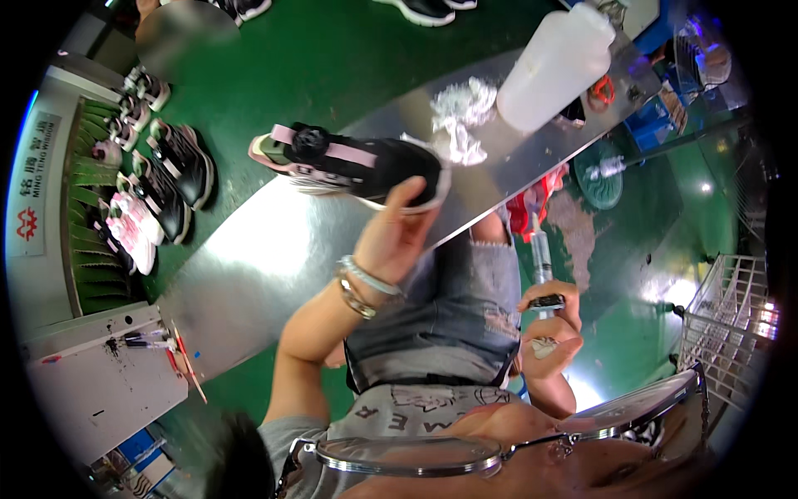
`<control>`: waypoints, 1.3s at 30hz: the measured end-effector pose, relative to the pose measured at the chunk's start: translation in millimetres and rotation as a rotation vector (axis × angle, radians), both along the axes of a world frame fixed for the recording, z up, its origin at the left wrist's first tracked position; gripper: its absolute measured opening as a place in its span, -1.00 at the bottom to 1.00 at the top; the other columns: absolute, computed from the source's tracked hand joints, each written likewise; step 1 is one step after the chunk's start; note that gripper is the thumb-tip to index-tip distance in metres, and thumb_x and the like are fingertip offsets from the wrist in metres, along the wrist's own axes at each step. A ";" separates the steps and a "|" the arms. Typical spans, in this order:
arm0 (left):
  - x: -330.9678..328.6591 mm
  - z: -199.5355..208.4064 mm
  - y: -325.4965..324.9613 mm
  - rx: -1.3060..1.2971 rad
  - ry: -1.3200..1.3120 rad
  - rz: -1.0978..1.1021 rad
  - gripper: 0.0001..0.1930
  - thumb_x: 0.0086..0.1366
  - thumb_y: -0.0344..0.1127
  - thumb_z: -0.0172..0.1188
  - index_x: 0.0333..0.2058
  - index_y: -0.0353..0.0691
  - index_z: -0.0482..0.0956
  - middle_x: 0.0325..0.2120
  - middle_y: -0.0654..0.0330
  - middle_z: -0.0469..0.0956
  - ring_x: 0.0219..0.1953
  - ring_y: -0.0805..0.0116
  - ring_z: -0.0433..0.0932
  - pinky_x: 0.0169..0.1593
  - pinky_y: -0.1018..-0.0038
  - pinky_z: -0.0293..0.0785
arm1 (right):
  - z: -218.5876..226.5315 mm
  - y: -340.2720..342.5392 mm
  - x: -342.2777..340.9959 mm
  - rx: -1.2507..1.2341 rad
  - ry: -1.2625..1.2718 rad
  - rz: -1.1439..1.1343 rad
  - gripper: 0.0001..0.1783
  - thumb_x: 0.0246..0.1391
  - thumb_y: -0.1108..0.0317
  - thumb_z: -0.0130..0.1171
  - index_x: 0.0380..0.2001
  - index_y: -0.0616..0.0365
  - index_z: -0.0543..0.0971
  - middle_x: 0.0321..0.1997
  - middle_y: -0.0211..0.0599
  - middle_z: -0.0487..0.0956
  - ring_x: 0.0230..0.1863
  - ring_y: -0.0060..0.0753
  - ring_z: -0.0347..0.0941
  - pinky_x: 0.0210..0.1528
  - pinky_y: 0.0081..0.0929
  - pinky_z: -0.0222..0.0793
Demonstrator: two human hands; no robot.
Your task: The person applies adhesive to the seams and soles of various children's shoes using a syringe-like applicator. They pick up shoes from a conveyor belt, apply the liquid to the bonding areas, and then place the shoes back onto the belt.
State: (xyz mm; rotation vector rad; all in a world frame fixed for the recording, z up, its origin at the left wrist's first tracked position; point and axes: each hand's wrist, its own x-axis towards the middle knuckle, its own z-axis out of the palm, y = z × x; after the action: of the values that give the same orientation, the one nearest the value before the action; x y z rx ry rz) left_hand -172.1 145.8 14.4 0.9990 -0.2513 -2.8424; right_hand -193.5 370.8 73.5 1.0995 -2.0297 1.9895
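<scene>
My left hand (397, 237) is closed around the toe end of a black sneaker (378, 166), thumb against its side. The sneaker is tilted above the metal table, its heel pointing left, with pink trim and a pale sole. Lower right, my right hand (553, 337) is closed on a clear syringe (541, 256), its barrel pointing away from me. A dark band crosses the syringe at my fingers. Something whitish shows in that palm; I cannot make out what it is.
Crumpled white tissue (462, 116) and a large white plastic bottle (553, 71) are on the metal table (249, 249). Several sneakers (170, 179) stand at the left. Brushes (150, 339) lie on a white surface at lower left. A wire rack (723, 320) stands at the right.
</scene>
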 end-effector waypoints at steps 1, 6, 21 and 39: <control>3.7 -19.2 -27.5 -0.139 0.016 0.010 -0.64 0.18 -0.14 0.10 -0.26 -0.39 0.49 -0.34 0.09 0.55 -0.28 0.35 0.53 -0.18 0.63 0.50 | 0.2 2.3 -4.3 -0.029 0.025 -0.001 -0.34 0.23 0.04 -0.46 -0.78 0.20 0.39 -0.34 0.03 0.42 -0.51 -0.29 0.37 -0.46 -0.47 0.27; 10.3 1.3 -180.7 -0.452 0.055 0.371 -0.76 0.16 -0.35 0.13 -0.29 -0.43 0.42 -0.32 0.00 0.51 -0.27 0.23 0.53 -0.09 0.48 0.51 | -6.3 -1.0 -17.4 -0.001 -0.044 -0.118 -0.37 0.22 0.08 -0.41 -0.77 0.27 0.36 -0.33 0.01 0.41 -0.51 -0.35 0.37 -0.46 -0.49 0.28; -17.3 10.8 -223.5 -1.229 -0.062 0.320 -0.59 0.22 -0.41 0.00 0.03 -0.32 0.15 0.02 -0.07 0.29 0.02 0.16 0.36 0.05 0.34 0.35 | -79.9 -95.4 -131.1 -0.033 -0.067 0.221 -0.56 0.17 0.30 -0.20 -0.73 0.27 0.40 -0.27 -0.09 0.42 -0.43 -0.33 0.38 -0.36 -0.47 0.30; -335.6 -17.8 -234.9 -0.795 -0.173 -0.247 -0.65 0.08 -0.01 0.21 -0.47 -0.19 0.42 -0.72 0.25 0.38 -0.89 0.60 0.06 -0.86 0.74 -0.04 | -97.5 -100.9 -147.2 -0.094 -0.159 0.203 -0.57 0.14 0.31 -0.17 -0.75 0.29 0.39 -0.31 -0.11 0.47 -0.49 -0.32 0.37 -0.39 -0.48 0.29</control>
State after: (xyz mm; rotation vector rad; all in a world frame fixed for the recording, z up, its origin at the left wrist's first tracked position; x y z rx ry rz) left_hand -507.7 -89.1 -3.4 1.0480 -1.4581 -2.4261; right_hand -340.7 269.9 -24.0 1.2060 -1.9411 2.3142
